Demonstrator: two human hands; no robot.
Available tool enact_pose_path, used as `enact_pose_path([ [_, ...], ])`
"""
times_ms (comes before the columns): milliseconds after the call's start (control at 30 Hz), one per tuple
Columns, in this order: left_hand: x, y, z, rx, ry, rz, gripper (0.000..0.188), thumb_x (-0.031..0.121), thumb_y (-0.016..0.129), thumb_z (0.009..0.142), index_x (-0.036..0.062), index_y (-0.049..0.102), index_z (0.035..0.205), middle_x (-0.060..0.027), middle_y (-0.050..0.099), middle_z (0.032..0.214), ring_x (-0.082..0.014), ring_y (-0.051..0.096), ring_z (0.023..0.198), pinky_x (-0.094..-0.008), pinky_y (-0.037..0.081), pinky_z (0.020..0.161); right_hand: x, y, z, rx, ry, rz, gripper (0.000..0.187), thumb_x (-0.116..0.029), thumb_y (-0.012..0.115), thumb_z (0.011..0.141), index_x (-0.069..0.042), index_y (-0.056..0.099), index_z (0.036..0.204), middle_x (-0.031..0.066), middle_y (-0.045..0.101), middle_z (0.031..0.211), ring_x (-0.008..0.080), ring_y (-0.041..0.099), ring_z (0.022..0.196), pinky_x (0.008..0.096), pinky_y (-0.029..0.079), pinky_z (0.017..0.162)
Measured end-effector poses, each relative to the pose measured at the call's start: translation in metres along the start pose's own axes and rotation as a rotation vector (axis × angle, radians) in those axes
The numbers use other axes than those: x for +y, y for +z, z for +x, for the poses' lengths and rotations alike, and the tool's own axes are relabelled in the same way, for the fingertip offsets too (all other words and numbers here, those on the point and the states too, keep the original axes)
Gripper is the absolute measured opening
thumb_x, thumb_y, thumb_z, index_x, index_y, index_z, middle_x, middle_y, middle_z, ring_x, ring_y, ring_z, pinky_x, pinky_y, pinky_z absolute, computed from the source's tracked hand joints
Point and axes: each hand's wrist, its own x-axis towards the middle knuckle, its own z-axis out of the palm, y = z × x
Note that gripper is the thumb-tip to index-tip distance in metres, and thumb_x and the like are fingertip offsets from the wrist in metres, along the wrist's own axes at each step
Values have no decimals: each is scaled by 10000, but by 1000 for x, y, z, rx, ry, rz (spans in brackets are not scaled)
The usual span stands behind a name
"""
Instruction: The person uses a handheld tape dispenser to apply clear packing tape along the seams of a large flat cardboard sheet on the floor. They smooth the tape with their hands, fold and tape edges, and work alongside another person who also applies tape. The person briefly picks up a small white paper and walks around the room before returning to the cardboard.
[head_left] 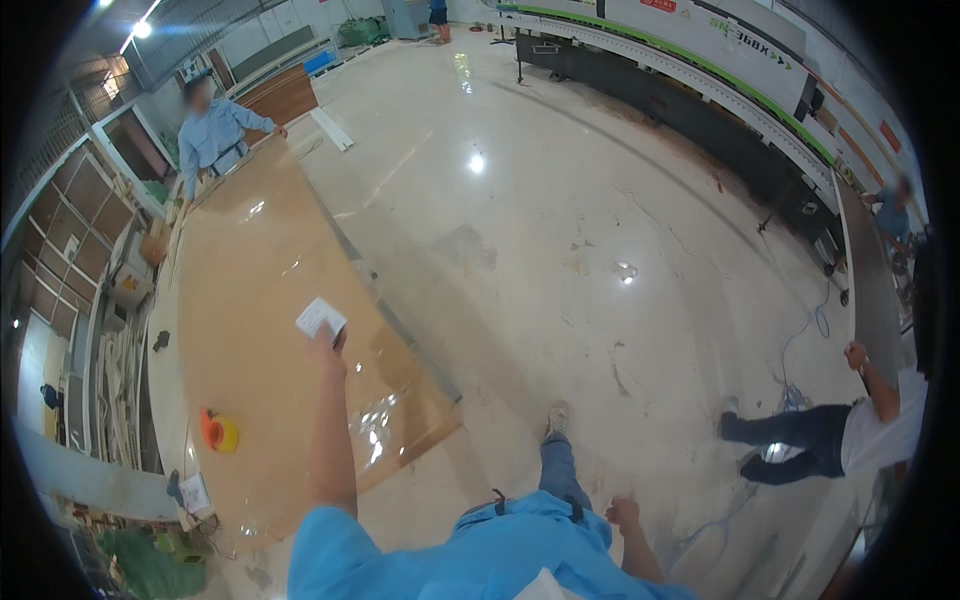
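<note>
My left hand (328,342) reaches over a large stack of brown panels covered in shiny clear film (265,260). Its fingers are closed on a white piece of paper (320,317) with faint marks; something dark shows by the fingertips. An orange tape dispenser with a yellow roll (218,431) lies on the film, left of my forearm. Low at my right side hangs my right hand (623,512), fingers curled in a loose fist, with nothing visible in it.
At the stack's far end a person in a blue shirt (213,135) touches its edge. On the right another person (880,425) grips a dark upright panel (872,270). A long machine (690,70) lines the far right. A blue hose (790,350) trails over the floor.
</note>
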Motion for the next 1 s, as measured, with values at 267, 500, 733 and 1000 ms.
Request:
enact_pose_path([
  [267,-76,20,83,294,-130,-103,331,153,602,1018,71,527,1330,-85,643,1214,-233,675,1066,-358,625,850,-194,19,176,-242,-578,-1506,258,-322,681,915,-89,779,971,177,764,880,322,750,810,477,569,713],
  [500,-83,50,95,423,11,-65,339,169,621,1012,58,531,1320,-80,648,1208,-215,668,1063,-330,608,839,-568,146,267,-197,-395,-832,251,-174,628,982,58,720,999,127,724,875,229,695,766,367,566,687],
  [733,-92,112,258,461,-3,-238,340,139,569,1006,4,536,1316,-122,648,1212,-251,672,1077,-346,614,861,-781,337,320,-228,-434,-236,311,-250,639,972,39,682,1077,146,724,895,213,715,728,340,561,594],
  [1000,-58,230,482,470,36,11,402,85,627,961,70,532,1351,-81,624,1276,-223,623,1139,-409,561,898,-778,459,393,-537,-451,-937,292,-246,697,934,28,702,1037,145,736,907,217,727,750,363,588,638],
])
